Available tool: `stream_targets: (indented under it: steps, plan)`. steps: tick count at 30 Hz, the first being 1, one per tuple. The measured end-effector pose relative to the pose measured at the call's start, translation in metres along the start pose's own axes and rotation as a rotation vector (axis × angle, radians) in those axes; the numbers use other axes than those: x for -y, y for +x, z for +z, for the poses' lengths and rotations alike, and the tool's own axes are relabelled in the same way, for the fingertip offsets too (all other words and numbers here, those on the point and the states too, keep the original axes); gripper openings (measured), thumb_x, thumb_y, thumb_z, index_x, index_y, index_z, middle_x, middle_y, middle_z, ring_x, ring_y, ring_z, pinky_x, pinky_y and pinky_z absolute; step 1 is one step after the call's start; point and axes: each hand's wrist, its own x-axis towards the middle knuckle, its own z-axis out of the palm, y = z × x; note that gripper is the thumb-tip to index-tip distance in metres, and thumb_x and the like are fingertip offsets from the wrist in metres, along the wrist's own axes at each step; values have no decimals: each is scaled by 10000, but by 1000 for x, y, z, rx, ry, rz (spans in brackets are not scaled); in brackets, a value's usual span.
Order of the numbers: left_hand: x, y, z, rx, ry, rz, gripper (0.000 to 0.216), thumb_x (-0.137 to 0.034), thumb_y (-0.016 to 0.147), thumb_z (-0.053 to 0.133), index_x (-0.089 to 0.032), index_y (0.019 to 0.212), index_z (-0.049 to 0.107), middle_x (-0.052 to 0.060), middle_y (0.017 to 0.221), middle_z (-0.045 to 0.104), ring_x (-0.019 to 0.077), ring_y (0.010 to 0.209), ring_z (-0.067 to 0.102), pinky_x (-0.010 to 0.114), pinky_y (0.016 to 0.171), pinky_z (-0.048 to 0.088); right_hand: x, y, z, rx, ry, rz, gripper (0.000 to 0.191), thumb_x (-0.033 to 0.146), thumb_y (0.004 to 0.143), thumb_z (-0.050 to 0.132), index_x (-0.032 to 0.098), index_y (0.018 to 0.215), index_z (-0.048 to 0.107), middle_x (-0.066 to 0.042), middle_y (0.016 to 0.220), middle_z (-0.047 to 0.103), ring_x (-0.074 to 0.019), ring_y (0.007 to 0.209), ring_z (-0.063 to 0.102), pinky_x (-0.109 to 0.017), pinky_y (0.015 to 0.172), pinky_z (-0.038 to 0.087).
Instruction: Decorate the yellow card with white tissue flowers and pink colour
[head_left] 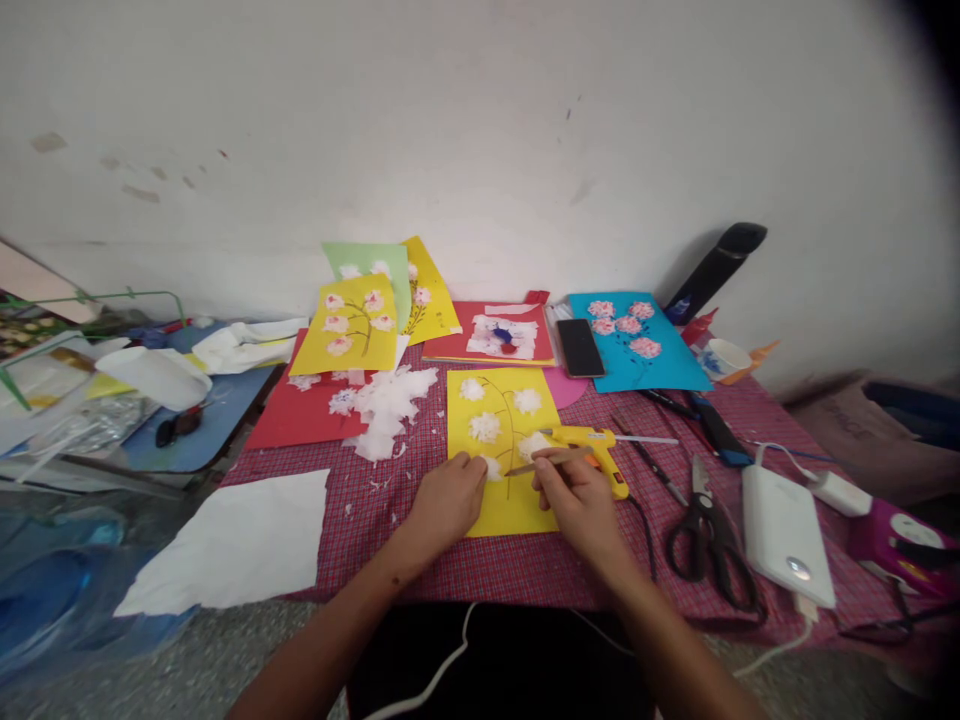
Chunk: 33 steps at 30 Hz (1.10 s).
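Note:
A yellow card (pixel 510 500) with white tissue flowers and a drawn branch lies on the red checked cloth (pixel 375 530) in front of me. My left hand (pixel 448 500) rests on the card's left edge, fingers curled down next to a white flower (pixel 491 467). My right hand (pixel 574 495) pinches a thin wooden stick (pixel 544 464) whose tip points at that flower. A yellow glue gun (pixel 592 445) lies just beyond my right hand, partly on the card.
Black scissors (pixel 705 535), pens, a white power bank (pixel 784 530) and a charger lie to the right. A phone (pixel 580 347), a blue flower card (pixel 637 345), red and yellow cards stand behind. Tissue scraps (pixel 390 405) and a white sheet (pixel 240 545) are left.

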Motion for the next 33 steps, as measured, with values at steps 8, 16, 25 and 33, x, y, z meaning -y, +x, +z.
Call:
stream_targets:
  steps: [8, 16, 25, 33]
  plan:
    - [0, -1, 1, -9, 18, 12, 215, -239, 1053, 387, -192, 1036, 596, 62, 961, 652, 212, 838, 654, 315, 727, 491, -12, -5, 9, 59, -104, -60, 254, 398, 961, 577, 182, 897, 695, -54, 804, 727, -144, 533, 611, -264, 510, 498]
    - [0, 0, 1, 11, 17, 4, 235, -252, 1059, 376, -188, 1031, 601, 64, 970, 648, 209, 842, 655, 320, 746, 500, -13, 2, 13, 92, -192, -107, 249, 369, 971, 548, 191, 949, 720, -78, 908, 753, -180, 668, 681, -271, 575, 525]
    - [0, 0, 2, 5, -16, -3, 247, -244, 1055, 368, -183, 1040, 607, 82, 982, 653, 215, 856, 652, 332, 774, 509, -8, 0, 8, 83, -153, -69, 245, 378, 962, 562, 189, 967, 718, -81, 941, 758, -158, 604, 657, -268, 532, 519]
    - [6, -9, 2, -36, -165, -7, 249, -215, 1032, 420, -179, 1202, 598, 86, 1062, 656, 214, 951, 649, 335, 861, 518, -10, -26, -13, -21, 43, 36, 279, 457, 939, 628, 189, 902, 694, -33, 770, 685, -125, 490, 569, -251, 455, 487]
